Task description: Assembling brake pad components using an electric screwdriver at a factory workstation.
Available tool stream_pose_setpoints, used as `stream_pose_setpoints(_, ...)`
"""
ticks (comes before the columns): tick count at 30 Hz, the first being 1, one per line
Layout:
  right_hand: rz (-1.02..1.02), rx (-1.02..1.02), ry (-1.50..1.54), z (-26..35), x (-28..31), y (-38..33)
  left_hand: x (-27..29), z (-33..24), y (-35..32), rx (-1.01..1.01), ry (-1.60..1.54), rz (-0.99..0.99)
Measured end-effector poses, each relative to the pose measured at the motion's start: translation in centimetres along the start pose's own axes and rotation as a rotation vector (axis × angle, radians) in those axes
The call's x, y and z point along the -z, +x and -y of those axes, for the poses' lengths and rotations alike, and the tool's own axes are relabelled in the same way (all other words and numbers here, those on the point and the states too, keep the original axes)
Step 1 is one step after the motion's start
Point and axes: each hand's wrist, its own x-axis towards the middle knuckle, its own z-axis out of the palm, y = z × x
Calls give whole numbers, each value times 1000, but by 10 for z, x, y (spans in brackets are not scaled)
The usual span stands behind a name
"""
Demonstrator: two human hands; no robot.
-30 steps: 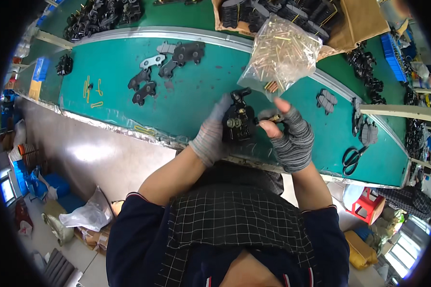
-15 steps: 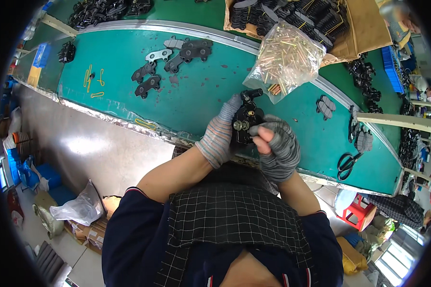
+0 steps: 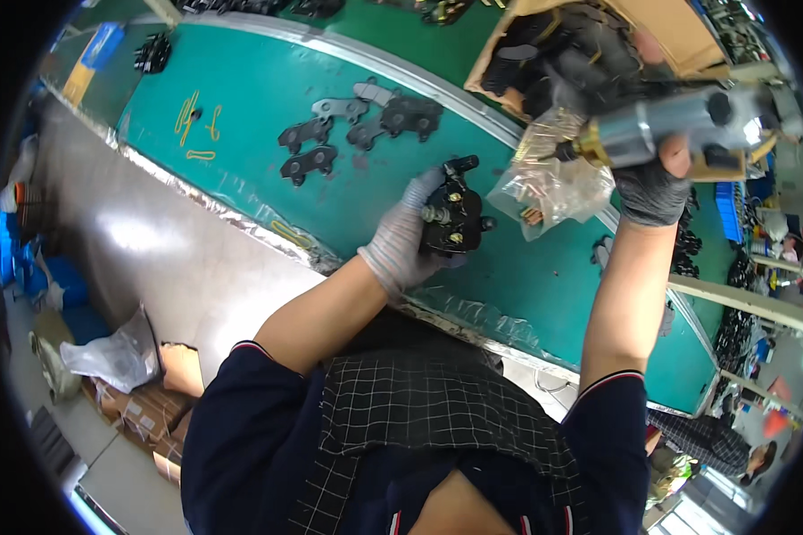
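My left hand, in a pale striped knit glove, is closed round a black brake caliper with brass-coloured fittings, held over the near edge of the green bench. Up at the right, my right hand, in a dark grey glove with bare fingertips, grips a silver power screwdriver. The tool's tip points left, over a clear plastic bag of brass-coloured pins, and is apart from the caliper. Several loose brake pads lie on the bench beyond my left hand.
Behind the bag stands an open cardboard box of dark pads. A metal rail runs along the bench. Yellow rubber bands lie at the left. More black calipers sit at the far left. A person is at the lower right.
My right hand has left the caliper and moved up and right, and now holds the power screwdriver. My left hand keeps the caliper, turned somewhat. The whole view has shifted.
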Motion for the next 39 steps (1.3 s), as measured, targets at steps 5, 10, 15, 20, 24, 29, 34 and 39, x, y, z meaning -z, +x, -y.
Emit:
stream_pose_setpoints(5, 364, -83, 632, -20, -97, 6, 20, -3, 7, -147, 11, 81)
stream_pose_setpoints(10, 40, -84, 560, -34, -121, -24, 18, -10, 3, -106, 30, 185)
stream_pose_setpoints(15, 102, 12, 622, -36, -110, -26, 16, -9, 0, -38, 57, 155)
stream_pose_setpoints(20, 102, 9, 588, -35, -104, -30, 10, 2, 1, -20, 27, 138)
stream_pose_setpoints(24, 294, 94, 647, -41, -96, -34, 8, 4, -5, 62, 41, 137)
stream_pose_setpoints(29, 100, 22, 576, -32, -99, -50, 3, 8, -11, 90, 117, 141)
stream_pose_setpoints(34, -41, 37, 482, -10, -103, -55, -6, 18, -10, 1, 132, 141)
stream_pose_setpoints(39, 57, 121, 646, 9, -96, -68, -5, 16, -7, 6, 103, 51)
